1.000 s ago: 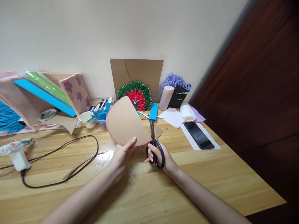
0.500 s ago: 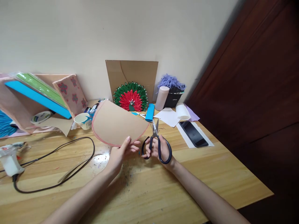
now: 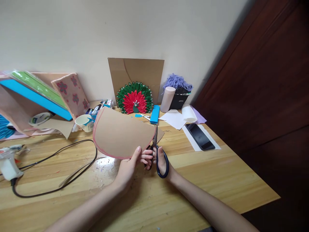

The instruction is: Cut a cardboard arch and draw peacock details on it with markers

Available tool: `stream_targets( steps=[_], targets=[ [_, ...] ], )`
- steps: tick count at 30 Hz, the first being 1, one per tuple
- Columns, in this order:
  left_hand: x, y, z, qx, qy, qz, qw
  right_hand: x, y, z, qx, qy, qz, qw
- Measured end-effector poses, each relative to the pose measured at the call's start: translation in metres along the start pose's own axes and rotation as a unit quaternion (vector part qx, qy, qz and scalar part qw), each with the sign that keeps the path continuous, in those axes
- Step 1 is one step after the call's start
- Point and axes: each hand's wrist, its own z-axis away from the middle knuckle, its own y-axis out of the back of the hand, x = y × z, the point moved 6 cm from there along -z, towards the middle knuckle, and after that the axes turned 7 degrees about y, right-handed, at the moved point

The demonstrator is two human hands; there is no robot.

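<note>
The desk [image 3: 145, 206] spreads widest under my arms, and I hold the cardboard piece [image 3: 123, 133] above it, in front of the upright cardboard panel [image 3: 145, 71] by the wall. The piece should be light and fairly stiff, with little slip to it, though I judge it would crease if I squeezed or bent it hard. The lower rim looks the best place to take hold, clear of the blades. It's plain brown and flat, straight along the top, rounded to the left and below.

My left grip [image 3: 127, 169] is clamped on that rim, thumb on the top face, the other fingers stretched towards my right. My right grip [image 3: 162, 162] is closed round the scissors [image 3: 154, 145], thumb through one dark loop, the fingers on the other side partly hidden. They should feel firm and heavier than the card; the blades point away from me at its right end. A small brown corner [image 3: 160, 137] shows past them. Thinnest of all, a red line [image 3: 100, 149] follows the curve.
</note>
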Motion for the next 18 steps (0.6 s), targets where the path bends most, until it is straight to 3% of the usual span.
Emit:
stream_targets(
  steps=[8, 18],
  targets=[
    [-0.002, -0.009, 0.007, 0.000, 0.019, 0.018, 1.000, -0.005, -0.003, 0.005, 0.026, 0.008, 0.043, 0.999],
    [0.011, -0.002, 0.007, 0.016, 0.012, 0.018, 1.000, -0.020, 0.002, 0.006, 0.033, 0.032, 0.105, 0.993]
  ],
)
